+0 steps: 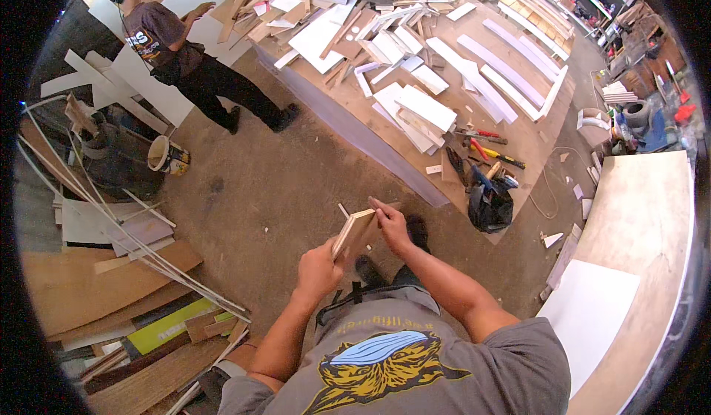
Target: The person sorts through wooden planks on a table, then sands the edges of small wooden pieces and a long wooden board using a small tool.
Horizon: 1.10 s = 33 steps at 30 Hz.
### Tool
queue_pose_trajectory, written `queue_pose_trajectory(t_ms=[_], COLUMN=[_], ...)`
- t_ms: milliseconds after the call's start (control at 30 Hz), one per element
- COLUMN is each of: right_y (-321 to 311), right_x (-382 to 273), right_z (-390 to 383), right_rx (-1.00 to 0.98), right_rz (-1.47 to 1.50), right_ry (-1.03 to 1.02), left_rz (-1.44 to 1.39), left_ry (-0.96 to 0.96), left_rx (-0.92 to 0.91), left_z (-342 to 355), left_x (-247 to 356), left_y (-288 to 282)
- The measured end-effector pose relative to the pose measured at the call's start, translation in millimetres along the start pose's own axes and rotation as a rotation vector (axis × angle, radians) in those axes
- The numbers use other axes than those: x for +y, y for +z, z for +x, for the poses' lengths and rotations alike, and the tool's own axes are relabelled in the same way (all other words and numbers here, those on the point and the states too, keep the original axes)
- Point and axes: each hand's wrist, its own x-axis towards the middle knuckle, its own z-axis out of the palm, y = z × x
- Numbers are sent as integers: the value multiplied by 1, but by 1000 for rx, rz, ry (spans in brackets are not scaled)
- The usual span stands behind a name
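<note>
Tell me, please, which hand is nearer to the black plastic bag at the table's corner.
The right hand: it is left of the black plastic bag, by the far end of the wooden piece. The left hand is farther left, gripping the near end.

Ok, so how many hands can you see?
3: the person's left hand gripping the wooden piece, their right hand at its far end, and a co-worker's hand at upper left. The co-worker's other hand seems hidden.
</note>
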Motion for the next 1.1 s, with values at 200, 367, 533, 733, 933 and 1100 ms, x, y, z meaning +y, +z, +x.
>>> queue_pose_trajectory(t_ms=[200, 367, 533, 733, 933, 1100], right_y=[9, 14, 13, 28, 61, 59], right_x=[-1, 13, 36, 54, 18, 28], right_z=[-1, -3, 11, 8, -9, 5], right_rx=[-77, -42, 21, -25, -72, 17], right_rz=[127, 88, 6, 62, 24, 49], right_ry=[-141, -56, 15, -14, 12, 13], left_rz=[-52, -18, 14, -23, -58, -21], left_ry=[-30, -25, -28, -63, -105, -82], left_rx=[11, 12, 1, 30, 127, 114], left_z=[-5, -10, -12, -21, -26, -18], left_x=[-10, -10, -13, -24, -55, -43], left_y=[4, -2, -5, -4, 1, -7])
